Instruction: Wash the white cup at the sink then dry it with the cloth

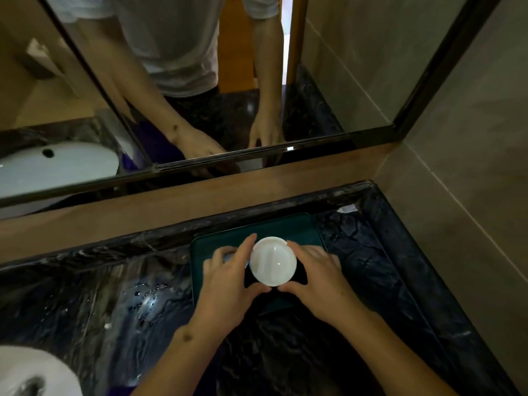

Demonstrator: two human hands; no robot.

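White porcelain of the sink (20,367) shows at the lower left corner, set into the dark marbled table (100,304). Water droplets (145,298) lie on the table surface to the right of the sink. A dark green tray (285,227) rests on the table near the back wall, right of the droplets.

Left hand (228,278): fingers curled around the left side of the white cup (273,261), thumb reaching under its near edge. The white cup sits between both hands, above the tray; it appears to be seen end-on, as a round white disc with a small highlight. Whether it touches the tray cannot be determined.

Right hand (317,275): fingers wrapped around the right side of the cup, thumb meeting the near edge close to the left thumb. Both hands hold the cup.

A mirror (200,81) above the back ledge reflects the person's arms and the sink. A tiled wall (471,195) bounds the table on the right.
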